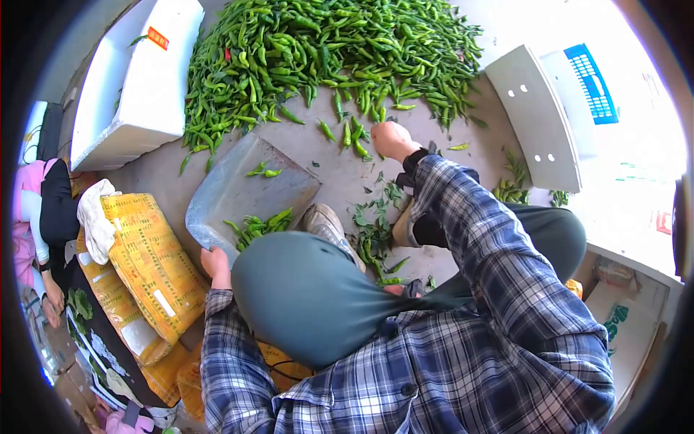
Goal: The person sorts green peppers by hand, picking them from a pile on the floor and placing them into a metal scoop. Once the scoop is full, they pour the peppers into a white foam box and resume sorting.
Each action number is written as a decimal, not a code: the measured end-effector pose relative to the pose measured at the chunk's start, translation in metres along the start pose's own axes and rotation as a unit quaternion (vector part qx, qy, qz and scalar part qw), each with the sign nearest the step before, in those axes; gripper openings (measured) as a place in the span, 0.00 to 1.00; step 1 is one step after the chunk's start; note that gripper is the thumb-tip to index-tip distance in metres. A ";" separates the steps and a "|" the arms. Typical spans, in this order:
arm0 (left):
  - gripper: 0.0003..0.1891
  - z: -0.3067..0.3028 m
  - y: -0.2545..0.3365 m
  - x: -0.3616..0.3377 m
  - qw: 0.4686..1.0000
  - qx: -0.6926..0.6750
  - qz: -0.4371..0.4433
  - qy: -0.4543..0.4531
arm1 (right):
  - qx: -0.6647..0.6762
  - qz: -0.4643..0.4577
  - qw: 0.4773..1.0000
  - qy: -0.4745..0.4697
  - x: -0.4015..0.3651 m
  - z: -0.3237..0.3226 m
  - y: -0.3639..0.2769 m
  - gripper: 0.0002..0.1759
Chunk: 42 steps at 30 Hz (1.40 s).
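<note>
My left hand (215,266) grips the rim of a grey metal scoop (242,170) resting on the floor beside my left knee. A small heap of green chili peppers (260,226) lies in the scoop near my knee, with a few more farther in. My right hand (392,139) is curled closed just above the floor, at the near edge of a large pile of green chili peppers (325,50). Its fingers are mostly hidden, so what they hold cannot be made out. Several loose peppers (354,136) lie just left of that hand.
Loose green leaves (376,217) lie between my shoes. A white foam box (141,87) stands at left, and another pale box (535,116) at right near a blue basket (591,83). Yellow printed sacks (155,260) are stacked at my left. Another person's hand (52,296) shows at far left.
</note>
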State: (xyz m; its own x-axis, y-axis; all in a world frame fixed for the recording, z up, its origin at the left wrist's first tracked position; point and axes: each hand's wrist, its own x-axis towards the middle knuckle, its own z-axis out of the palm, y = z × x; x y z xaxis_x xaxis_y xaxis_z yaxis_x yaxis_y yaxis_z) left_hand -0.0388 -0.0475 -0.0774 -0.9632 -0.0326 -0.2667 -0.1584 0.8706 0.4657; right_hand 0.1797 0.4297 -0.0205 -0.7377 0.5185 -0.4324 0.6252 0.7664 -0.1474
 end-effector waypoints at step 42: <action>0.17 -0.001 0.040 -0.028 0.993 0.055 0.033 0.094 | 0.007 0.084 0.994 -0.073 0.019 0.062 -0.020 0.19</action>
State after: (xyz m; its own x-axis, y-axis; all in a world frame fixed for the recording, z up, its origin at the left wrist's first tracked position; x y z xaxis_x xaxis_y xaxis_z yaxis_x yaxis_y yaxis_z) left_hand -0.0180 -0.0122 -0.0502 -0.9959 -0.0561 -0.0711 -0.0790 0.9217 0.3798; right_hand 0.1691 0.4011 -0.0811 -0.5786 0.5767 -0.5767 0.7403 0.6681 -0.0746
